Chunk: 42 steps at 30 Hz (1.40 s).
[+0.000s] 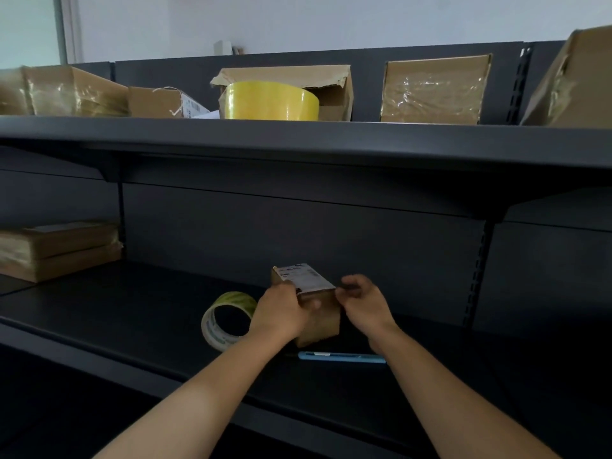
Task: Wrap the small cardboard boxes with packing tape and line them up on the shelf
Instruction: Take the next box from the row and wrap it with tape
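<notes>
While resting on the dark lower shelf [132,313], small cardboard box [314,309] being gripped by left hand [281,313], right hand [362,301] pinching at its top edge, fingers curled, tape roll [227,321] standing just left, blue cutter [341,356] lying in front.

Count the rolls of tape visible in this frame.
2. A big yellow roll sits on the upper shelf before an open carton; a smaller roll stands on the lower shelf beside the left hand. Others may be hidden.

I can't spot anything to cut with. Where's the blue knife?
The blue knife lies flat on the lower shelf near its front edge, just in front of the small box, under the right wrist.
</notes>
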Motion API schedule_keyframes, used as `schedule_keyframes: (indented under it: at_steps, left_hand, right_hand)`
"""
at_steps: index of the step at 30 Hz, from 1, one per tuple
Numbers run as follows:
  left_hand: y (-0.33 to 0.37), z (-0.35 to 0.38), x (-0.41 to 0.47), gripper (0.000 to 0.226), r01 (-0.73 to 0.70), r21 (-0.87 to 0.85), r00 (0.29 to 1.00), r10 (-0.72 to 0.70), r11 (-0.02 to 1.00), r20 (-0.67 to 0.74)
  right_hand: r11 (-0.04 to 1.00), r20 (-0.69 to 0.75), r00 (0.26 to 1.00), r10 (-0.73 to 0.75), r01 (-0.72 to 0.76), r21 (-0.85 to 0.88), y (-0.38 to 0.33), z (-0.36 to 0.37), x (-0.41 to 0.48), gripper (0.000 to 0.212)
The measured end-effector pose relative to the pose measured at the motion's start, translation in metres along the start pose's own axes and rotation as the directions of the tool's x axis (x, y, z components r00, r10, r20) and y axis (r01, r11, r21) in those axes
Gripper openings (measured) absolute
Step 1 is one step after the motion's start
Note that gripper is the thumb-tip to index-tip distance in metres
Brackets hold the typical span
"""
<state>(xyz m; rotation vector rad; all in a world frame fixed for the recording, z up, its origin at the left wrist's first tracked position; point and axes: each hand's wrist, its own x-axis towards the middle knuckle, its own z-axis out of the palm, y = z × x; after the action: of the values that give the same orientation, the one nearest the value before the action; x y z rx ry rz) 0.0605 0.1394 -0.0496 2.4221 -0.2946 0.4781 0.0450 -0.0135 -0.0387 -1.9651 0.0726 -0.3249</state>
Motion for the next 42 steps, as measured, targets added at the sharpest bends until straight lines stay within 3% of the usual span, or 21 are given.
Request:
schedule_keyframes:
  at_steps: [2,4,8,12,17,27,33,42]
  left_hand:
    - [-0.001,0.003,0.0,0.043,0.062,-0.077,0.998,-0.06,0.995,0.028]
    - [-0.001,0.003,-0.001,0.039,0.109,-0.157,0.994,-0.106,0.982,0.028]
    - [0.001,-0.003,-0.005,0.028,0.108,-0.246,0.994,-0.111,0.963,0.005]
    - [0.014,-0.02,-0.009,0.03,0.037,-0.325,0.997,-0.055,0.945,-0.045]
    - [0.032,-0.055,-0.006,0.035,-0.017,-0.318,0.993,-0.02,0.948,-0.112]
    - [0.029,-0.111,-0.018,0.033,0.001,-0.378,0.987,-0.062,0.926,-0.147]
    - [0.0,-0.14,-0.028,0.035,0.069,-0.434,0.971,-0.161,0.898,-0.179]
    - [-0.075,-0.19,-0.034,0.034,0.056,-0.453,0.963,-0.167,0.89,-0.211]
  right_hand:
    - [0.994,0.032,0.997,0.063,-0.066,0.084,0.001,0.003,-0.002,0.034]
    - [0.981,0.083,0.991,0.105,-0.117,0.155,-0.001,0.003,-0.003,0.015]
    - [0.981,-0.02,0.995,0.095,-0.09,0.172,0.001,0.0,0.001,0.007]
    - [0.977,-0.101,0.994,0.049,-0.026,0.212,-0.007,0.001,0.0,0.024]
    - [0.954,-0.182,0.983,-0.038,0.09,0.287,-0.033,-0.001,0.001,0.026]
    - [0.906,-0.138,0.981,-0.133,0.177,0.385,-0.075,0.027,-0.011,0.031]
    - [0.901,-0.107,0.982,-0.154,0.184,0.393,-0.094,0.063,-0.022,0.025]
    - [0.911,-0.087,0.976,-0.201,0.219,0.349,-0.128,0.142,-0.035,0.009]
